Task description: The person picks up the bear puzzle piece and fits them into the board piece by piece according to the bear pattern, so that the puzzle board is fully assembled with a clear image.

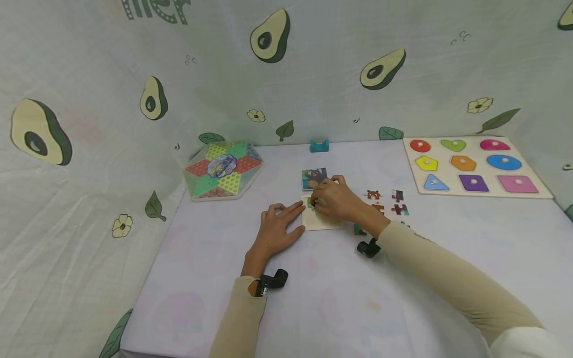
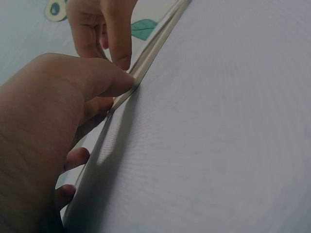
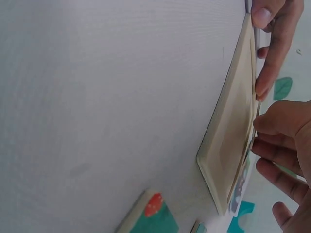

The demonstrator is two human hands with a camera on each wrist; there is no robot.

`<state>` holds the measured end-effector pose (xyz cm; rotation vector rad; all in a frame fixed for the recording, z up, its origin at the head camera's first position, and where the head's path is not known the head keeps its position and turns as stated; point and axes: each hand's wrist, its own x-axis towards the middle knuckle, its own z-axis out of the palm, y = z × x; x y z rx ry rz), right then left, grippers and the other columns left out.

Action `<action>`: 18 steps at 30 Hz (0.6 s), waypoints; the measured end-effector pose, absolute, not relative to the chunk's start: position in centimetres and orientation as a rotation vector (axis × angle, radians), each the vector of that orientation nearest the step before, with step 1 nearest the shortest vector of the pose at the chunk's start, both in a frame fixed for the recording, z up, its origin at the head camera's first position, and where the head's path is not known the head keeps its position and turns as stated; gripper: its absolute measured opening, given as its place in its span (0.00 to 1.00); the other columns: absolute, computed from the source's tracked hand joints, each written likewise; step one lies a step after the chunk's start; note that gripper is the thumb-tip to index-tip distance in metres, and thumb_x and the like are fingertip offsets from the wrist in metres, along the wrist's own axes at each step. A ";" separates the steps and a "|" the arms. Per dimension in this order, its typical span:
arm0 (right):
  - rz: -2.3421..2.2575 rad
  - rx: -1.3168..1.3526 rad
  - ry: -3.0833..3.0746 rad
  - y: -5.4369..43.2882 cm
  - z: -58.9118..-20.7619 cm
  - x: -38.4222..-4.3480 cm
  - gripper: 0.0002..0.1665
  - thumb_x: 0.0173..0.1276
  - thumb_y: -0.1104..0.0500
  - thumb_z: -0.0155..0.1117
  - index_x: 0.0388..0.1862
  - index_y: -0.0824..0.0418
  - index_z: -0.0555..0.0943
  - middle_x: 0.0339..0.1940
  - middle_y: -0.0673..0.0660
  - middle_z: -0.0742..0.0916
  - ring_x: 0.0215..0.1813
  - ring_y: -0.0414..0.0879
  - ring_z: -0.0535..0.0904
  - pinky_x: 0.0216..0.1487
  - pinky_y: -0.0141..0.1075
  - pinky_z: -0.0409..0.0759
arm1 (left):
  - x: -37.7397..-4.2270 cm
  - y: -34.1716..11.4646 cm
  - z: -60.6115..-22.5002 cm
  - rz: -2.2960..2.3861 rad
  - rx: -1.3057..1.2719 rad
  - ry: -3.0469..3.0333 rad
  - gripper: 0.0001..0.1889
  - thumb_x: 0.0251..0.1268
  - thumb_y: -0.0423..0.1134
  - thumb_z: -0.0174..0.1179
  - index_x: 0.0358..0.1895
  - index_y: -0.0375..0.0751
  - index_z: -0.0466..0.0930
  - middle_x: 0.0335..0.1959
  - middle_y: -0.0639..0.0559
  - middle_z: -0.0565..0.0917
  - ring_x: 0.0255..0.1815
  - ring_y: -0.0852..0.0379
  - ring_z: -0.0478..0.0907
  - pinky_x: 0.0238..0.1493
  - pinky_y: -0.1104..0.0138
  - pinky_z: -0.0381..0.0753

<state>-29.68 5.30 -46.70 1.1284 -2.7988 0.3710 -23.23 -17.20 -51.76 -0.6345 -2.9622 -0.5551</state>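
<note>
A shallow wooden puzzle tray (image 1: 323, 223) lies flat in the middle of the table. My left hand (image 1: 278, 232) rests at its left side, fingertips and thumb extended and touching the edge; the left wrist view shows that thumb (image 2: 114, 82) against the rim. Over the tray's upper left corner, my right hand (image 1: 336, 200) pinches a small green puzzle piece (image 1: 310, 202), mostly covered by the fingers. In the right wrist view the bare tray floor (image 3: 234, 121) shows in front of the fingers. Just behind the tray lies a bear picture card (image 1: 313, 178), partly hidden by the right hand.
Several loose puzzle pieces (image 1: 400, 210) lie right of the tray, some under the right forearm. A shape board with knobs (image 1: 485, 166) is at the back right, a hexagonal game box (image 1: 224, 169) at the back left. A small teal holder (image 1: 319, 146) stands at the rear edge.
</note>
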 end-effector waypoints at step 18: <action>0.337 1.153 -2.747 4.4 -48.1 -30.0 0.07 0.69 0.56 0.70 0.43 0.55 0.90 0.42 0.48 0.78 0.51 0.50 0.78 0.63 0.59 0.65 | -23.4 -17.5 -52.0 -0.585 -0.650 -2.952 0.32 0.71 0.61 0.52 0.76 0.64 0.64 0.76 0.69 0.62 0.65 0.51 0.61 0.56 0.51 0.60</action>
